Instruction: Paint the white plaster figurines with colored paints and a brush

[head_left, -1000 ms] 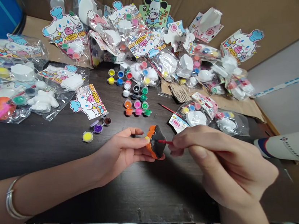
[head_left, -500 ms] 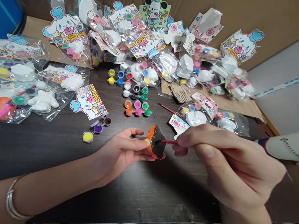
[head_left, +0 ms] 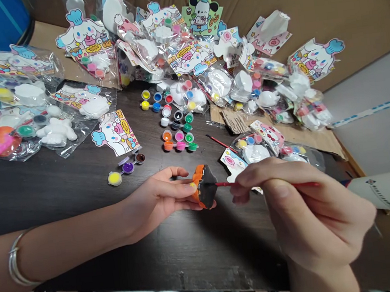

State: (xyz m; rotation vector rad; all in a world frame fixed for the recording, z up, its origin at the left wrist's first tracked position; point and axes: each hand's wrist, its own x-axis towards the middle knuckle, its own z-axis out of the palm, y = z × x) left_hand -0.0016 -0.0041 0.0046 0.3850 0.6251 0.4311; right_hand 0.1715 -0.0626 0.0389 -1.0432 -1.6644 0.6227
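Between the thumb and fingers of my left hand (head_left: 167, 192) is a small figurine (head_left: 207, 187), painted orange on its left side and black on its right. My right hand (head_left: 306, 213) pinches a thin red paintbrush (head_left: 226, 184), its dark tip at the black face of the figurine. Beyond my hands stand open paint pots (head_left: 180, 145) in orange, pink and green, with more colours behind them. A strip with yellow, purple and brown paint pots (head_left: 127, 168) lies left of these, above my left forearm.
Plastic bags with white figurines (head_left: 219, 81) crowd the back of the dark table (head_left: 152, 260). A second red brush (head_left: 221, 143) lies near a small card. A paper cup (head_left: 389, 192) is at the right, close behind my right hand.
My right hand has shifted slightly right with the paintbrush, whose tip is now nearer the right edge of the black face. My left hand and the figurine are almost unmoved.
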